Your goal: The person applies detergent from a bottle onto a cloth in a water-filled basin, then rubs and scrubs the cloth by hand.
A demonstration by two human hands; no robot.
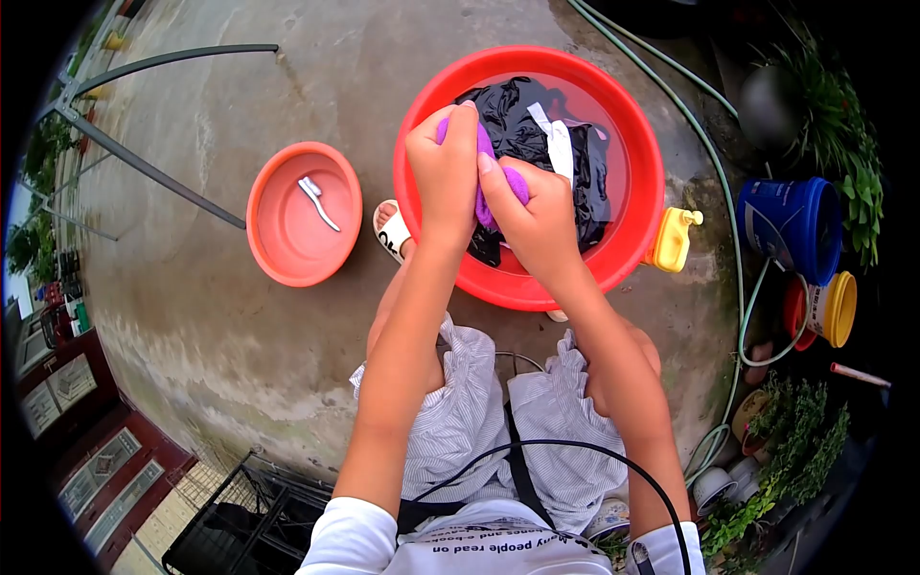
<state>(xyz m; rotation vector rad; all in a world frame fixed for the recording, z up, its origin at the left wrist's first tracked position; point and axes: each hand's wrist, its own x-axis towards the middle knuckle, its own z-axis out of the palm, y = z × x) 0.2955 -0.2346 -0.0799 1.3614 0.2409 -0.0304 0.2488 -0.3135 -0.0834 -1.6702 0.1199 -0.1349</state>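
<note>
Both fists are wrapped around a bunched purple cloth (484,142) held above a large red basin (645,153). My left hand (445,165) grips it on the left, and my right hand (525,213) grips it close beside, with the thumb pressed on the fabric. Parts of the cloth are hidden inside my fingers. Under my hands, black wet fabric (517,120) lies in the water in the basin. A white piece of fabric (559,149) rests on top of the black.
Left of the red basin stands a smaller orange basin (278,254) holding a white brush (318,203). A yellow jug (674,240) touches the red basin's right side. Farther right are a green hose (725,182), a blue bucket (824,230) and a yellow bucket (839,309). Metal legs (153,158) stand at left.
</note>
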